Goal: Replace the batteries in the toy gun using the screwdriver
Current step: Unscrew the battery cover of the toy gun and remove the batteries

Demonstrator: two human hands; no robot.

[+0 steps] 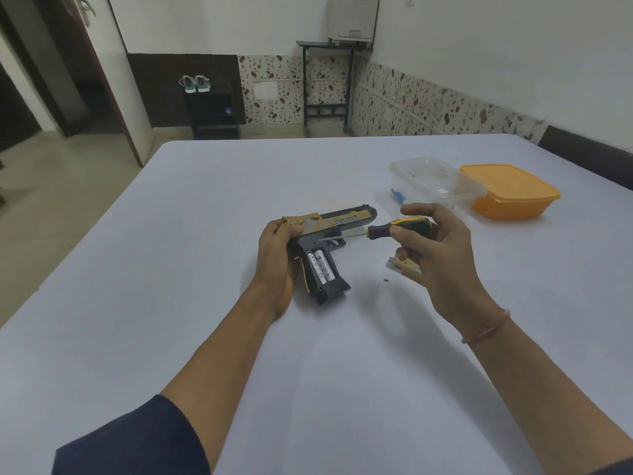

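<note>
The left hand (277, 255) grips the rear of the toy gun (334, 225) on the worktop (222, 200). Just right of it, the right hand (431, 245) holds the screwdriver (400, 227). The gun is likely light, stiff plastic (batteries (320, 265) exposed), best steadied by the slide.

One head-worn wide-angle view faces forward and down, close over the left hand (274, 258) and right hand (433, 250); the wall (479, 46) lies beyond them.

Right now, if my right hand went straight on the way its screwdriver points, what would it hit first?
The toy gun. The screwdriver in your right hand aims left at its frame, just above the exposed batteries; the tip looks on or nearly on it, but depth is unclear.
</note>
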